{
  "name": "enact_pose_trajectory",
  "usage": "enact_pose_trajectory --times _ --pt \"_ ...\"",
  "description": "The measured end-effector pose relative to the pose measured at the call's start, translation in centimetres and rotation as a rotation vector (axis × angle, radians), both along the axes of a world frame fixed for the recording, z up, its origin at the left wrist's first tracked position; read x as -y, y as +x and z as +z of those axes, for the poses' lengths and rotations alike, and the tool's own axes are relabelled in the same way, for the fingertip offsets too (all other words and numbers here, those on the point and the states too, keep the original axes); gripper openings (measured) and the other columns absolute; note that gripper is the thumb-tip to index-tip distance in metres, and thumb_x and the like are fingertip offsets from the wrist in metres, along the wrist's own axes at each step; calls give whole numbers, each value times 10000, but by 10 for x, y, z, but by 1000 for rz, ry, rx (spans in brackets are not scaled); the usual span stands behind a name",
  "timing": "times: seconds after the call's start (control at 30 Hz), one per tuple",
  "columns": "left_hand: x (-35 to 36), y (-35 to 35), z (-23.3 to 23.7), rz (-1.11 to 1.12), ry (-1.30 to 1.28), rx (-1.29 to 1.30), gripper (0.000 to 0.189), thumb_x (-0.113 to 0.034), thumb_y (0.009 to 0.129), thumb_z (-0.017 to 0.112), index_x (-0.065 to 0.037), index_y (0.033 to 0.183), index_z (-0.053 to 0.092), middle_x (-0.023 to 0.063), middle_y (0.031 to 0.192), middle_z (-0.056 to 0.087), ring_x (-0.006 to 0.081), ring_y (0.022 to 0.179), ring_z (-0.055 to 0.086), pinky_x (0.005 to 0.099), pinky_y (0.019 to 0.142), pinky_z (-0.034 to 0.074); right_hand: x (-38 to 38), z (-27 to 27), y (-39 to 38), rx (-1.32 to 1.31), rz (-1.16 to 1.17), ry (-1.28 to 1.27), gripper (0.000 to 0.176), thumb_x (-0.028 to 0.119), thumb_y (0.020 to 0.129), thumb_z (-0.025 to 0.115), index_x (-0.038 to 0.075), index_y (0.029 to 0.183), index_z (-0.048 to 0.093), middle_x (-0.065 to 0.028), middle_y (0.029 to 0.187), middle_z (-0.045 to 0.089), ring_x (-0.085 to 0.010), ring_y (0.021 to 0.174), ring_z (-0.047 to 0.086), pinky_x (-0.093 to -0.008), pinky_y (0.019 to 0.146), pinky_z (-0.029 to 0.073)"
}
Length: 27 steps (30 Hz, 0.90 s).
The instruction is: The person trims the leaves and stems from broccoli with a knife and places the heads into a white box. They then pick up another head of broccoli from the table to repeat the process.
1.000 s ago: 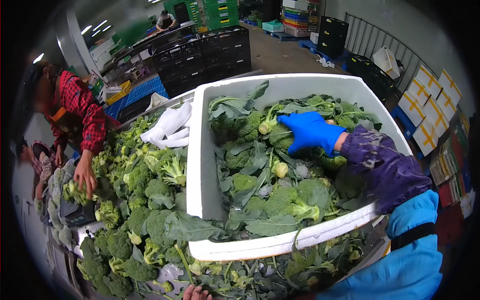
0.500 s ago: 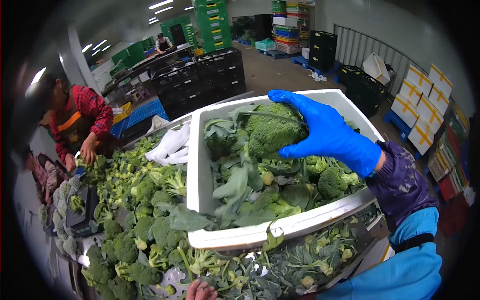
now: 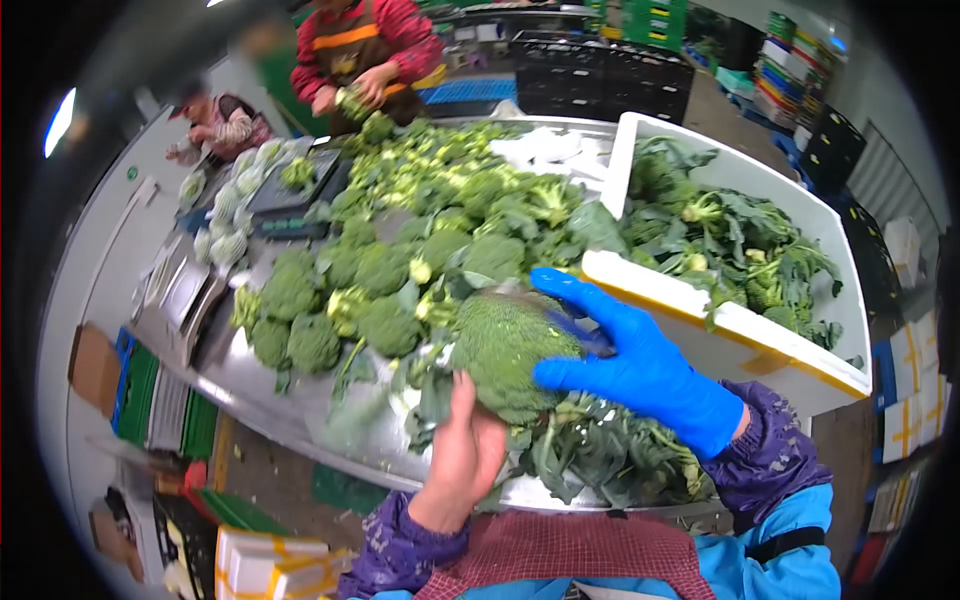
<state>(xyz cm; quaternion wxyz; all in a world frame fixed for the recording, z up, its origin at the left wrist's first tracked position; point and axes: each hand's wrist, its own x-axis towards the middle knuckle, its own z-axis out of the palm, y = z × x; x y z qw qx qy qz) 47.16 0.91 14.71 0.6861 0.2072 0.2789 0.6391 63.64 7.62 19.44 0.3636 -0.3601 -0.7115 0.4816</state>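
Observation:
A large broccoli head [image 3: 508, 355] is up in front of me, above the near side of the metal table. My bare left hand [image 3: 468, 445] cups it from below left, with the thumb upright against its side. Around its right side is my right hand [image 3: 640, 365] in a blue glove, thumb and forefinger spread against the head. A dark blurred patch shows between those fingers; I cannot make out what it is. Loose leaves and trimmings [image 3: 600, 450] lie beneath. Beyond them rest several other broccoli heads [image 3: 388, 325].
A white foam box [image 3: 690, 300] of leafy broccoli stands at the right. Small florets [image 3: 430, 180] are heaped farther back, beside a black scale [image 3: 293, 205] and netted white pieces [image 3: 230, 215]. A co-worker in a red sleeve [image 3: 405, 40] handles broccoli across the table [image 3: 230, 385]; another person sits left.
My right hand has brought the broccoli head out of the foam box toward me. My left hand has come up to it. The view has turned left and down.

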Motion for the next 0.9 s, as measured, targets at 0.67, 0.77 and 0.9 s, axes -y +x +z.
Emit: enact_pose_trajectory --times 0.67,0.77,0.9 --pt "43 -30 -78 -248 -178 167 546 -415 922 402 -94 1345 271 106 1349 352 254 1208 378 478 970 367 58 -88 -26 215 -127 470 461 145 721 698 92 1154 548 -49 937 606 -136 614 576 -257 517 462" --pt "42 -28 -88 -256 -194 141 571 -393 907 455 -101 1353 251 118 1340 361 270 1201 396 478 982 362 73 -79 -25 476 96 766 494 98 708 684 122 1177 531 -55 929 612 -182 597 602 -282 483 472" --pt "43 -29 -90 -209 -270 149 654 -188 836 617 -151 1347 211 95 1334 338 267 1224 360 517 948 379 74 -73 -12 254 191 637 476 48 729 652 129 1181 528 -53 837 613 -184 583 605 -287 474 473"
